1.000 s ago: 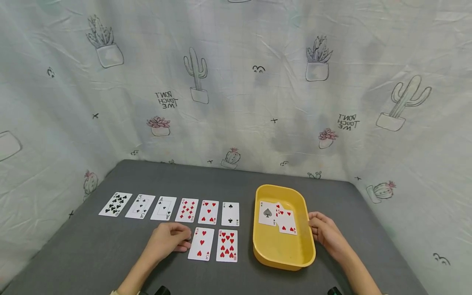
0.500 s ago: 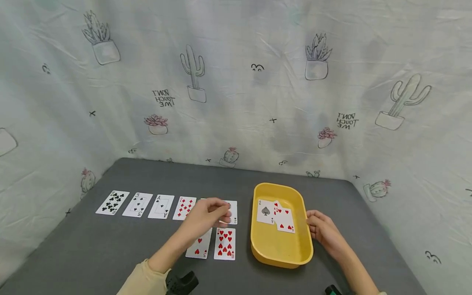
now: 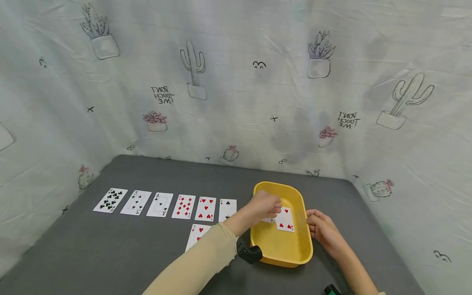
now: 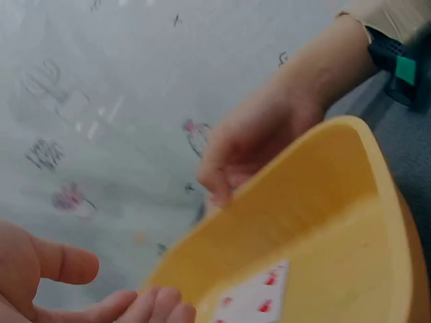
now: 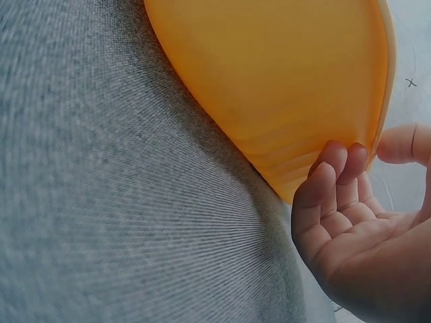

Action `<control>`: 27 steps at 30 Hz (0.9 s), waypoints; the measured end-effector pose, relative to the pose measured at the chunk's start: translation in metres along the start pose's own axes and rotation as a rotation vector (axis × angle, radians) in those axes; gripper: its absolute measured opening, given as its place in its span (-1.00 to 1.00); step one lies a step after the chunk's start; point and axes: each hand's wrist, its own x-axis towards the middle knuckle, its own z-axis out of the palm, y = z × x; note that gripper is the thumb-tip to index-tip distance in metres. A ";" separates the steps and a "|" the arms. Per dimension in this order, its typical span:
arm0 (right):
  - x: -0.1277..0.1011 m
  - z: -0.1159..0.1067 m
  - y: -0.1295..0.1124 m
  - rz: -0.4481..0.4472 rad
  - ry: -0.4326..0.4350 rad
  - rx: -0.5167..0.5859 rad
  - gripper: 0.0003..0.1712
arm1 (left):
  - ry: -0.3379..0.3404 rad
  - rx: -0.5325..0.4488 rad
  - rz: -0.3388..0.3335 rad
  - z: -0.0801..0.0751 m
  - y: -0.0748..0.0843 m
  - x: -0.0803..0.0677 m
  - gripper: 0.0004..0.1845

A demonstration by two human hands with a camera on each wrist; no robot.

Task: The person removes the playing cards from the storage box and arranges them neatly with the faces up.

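My left hand (image 3: 263, 205) is over the left side of a yellow tray (image 3: 279, 244), hiding most of an ace of spades (image 3: 268, 220). In the left wrist view, the thumb and fingers of that left hand (image 4: 74, 279) are apart, with nothing seen between them. A four of hearts (image 3: 285, 221) lies face up inside the tray. On the tray's right side, my right hand (image 3: 325, 229) pinches the wall. The right wrist view shows its thumb at the rim and its fingertips (image 5: 322, 183) against the outside.
Left of the tray, face-up playing cards form a row, from a club card (image 3: 110, 200) to a two of clubs (image 3: 227, 208). Nearer lies a three of hearts (image 3: 195, 233), partly behind the left sleeve (image 3: 199, 258). A printed curtain (image 3: 236, 102) borders the grey table (image 3: 92, 250).
My left hand has left its place beside the three of hearts and crossed right, over the cards, to the tray. The right hand stays on the tray's side. The ten of hearts is now hidden.
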 end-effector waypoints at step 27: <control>0.001 0.000 0.001 0.042 0.036 0.008 -0.77 | 0.195 -0.112 -0.084 0.024 -0.041 0.017 -0.59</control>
